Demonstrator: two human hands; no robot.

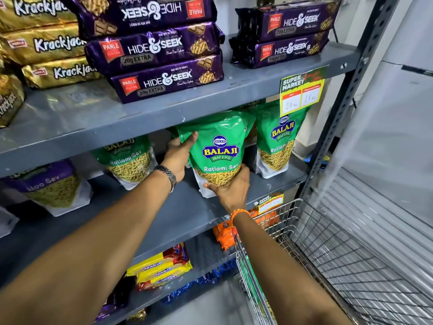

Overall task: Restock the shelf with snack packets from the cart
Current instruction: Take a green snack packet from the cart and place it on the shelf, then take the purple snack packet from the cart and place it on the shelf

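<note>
A green Balaji Ratlami Sev packet (219, 151) stands upright on the grey middle shelf (178, 207). My left hand (178, 156) grips its upper left edge, and my right hand (228, 186) holds its bottom front. Two more green Ratlami Sev packets stand on the same shelf, one to the left (127, 160) and one to the right (277, 141). The wire cart (328, 249) is at the lower right, and its basket looks empty where I can see it.
A purple Aloo Sev packet (56, 186) stands at the far left of the middle shelf. Hide & Seek (161, 55) and Krackjack packs (46, 43) fill the shelf above. Marie biscuits (161, 266) and orange packets (225, 233) lie below. A shelf upright (339, 113) bounds the right side.
</note>
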